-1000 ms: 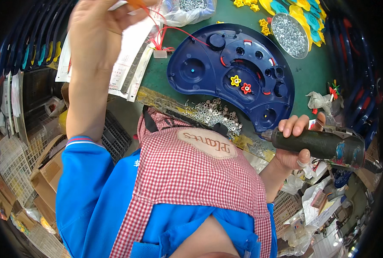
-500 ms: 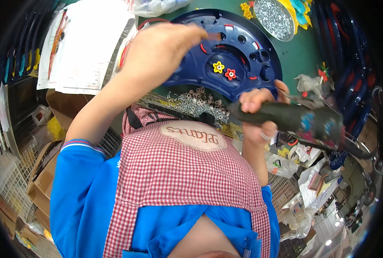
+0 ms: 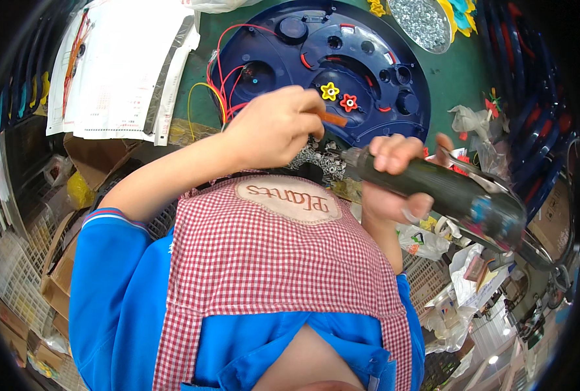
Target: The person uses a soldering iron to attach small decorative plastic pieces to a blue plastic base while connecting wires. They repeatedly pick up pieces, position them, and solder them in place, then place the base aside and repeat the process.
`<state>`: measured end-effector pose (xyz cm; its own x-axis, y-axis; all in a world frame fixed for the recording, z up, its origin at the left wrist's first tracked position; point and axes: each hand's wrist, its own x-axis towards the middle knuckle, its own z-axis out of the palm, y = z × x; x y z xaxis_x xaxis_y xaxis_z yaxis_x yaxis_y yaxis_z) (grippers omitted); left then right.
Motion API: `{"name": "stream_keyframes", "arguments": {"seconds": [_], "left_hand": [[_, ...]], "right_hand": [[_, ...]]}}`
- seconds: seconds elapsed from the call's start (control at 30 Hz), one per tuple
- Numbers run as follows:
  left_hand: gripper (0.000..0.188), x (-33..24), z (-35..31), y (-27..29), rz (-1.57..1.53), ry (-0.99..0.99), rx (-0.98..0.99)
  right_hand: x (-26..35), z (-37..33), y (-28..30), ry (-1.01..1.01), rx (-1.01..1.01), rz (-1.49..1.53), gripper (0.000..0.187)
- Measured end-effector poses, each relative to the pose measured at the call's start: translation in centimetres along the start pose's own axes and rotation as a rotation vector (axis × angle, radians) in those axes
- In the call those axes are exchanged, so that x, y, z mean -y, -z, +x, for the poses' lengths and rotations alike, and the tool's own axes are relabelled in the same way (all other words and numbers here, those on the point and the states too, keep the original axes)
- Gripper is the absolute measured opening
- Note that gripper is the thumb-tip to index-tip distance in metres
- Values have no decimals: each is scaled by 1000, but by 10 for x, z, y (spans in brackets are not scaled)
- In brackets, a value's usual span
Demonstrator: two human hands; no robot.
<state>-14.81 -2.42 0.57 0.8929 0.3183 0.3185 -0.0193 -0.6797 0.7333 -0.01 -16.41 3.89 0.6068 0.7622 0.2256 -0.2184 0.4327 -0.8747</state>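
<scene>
My left hand point(image 3: 277, 124) is closed over the near edge of a dark blue curved plastic panel point(image 3: 283, 65), beside a heap of small screws point(image 3: 326, 163). A short orange-brown strip point(image 3: 332, 119) sticks out from its fingers; what else they pinch is hidden. My right hand point(image 3: 394, 173) is wrapped round a black power screwdriver point(image 3: 446, 189), held sideways with its tip pointing left at the heap. On the panel sit a yellow star-shaped piece point(image 3: 330, 90) and a red star-shaped piece point(image 3: 348, 102).
Red and yellow wires point(image 3: 221, 85) loop over the panel's left side. White papers point(image 3: 114, 72) lie at the left. A round dish of small metal parts point(image 3: 420, 25) stands at the back right. Stacked blue panels point(image 3: 537, 98) line the right, near crumpled plastic bags point(image 3: 469, 120).
My left hand has come down from over the panel toward the screw heap, carrying the orange-brown strip and uncovering the wires. The screwdriver in my right hand has shifted only a little.
</scene>
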Motion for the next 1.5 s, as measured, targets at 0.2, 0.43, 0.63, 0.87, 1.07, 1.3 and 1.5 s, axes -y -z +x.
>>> {"name": "stream_keyframes", "arguments": {"seconds": [0.2, 0.43, 0.63, 0.87, 1.07, 1.3, 1.5], "left_hand": [[21, -8, 5, -26, 7, -4, 0], [16, 2, 24, -20, 152, -61, 18], [17, 10, 28, -23, 127, 87, 42], [17, 10, 31, -11, -158, 133, 61], [17, 8, 29, -15, -101, 119, 26], [18, 7, 31, -13, -77, 77, 8], [16, 7, 32, -12, -82, 45, -17]], "right_hand": [[18, 14, -2, 50, 32, 112, 93], [17, 31, 1, 155, 21, 49, 92], [15, 40, 5, 161, -24, -79, 93], [12, 44, 4, 183, 35, 97, 93], [13, 43, 4, 198, 34, 107, 91], [19, 42, 8, 200, 108, 106, 82], [16, 44, 5, 212, 74, 139, 88]]}}
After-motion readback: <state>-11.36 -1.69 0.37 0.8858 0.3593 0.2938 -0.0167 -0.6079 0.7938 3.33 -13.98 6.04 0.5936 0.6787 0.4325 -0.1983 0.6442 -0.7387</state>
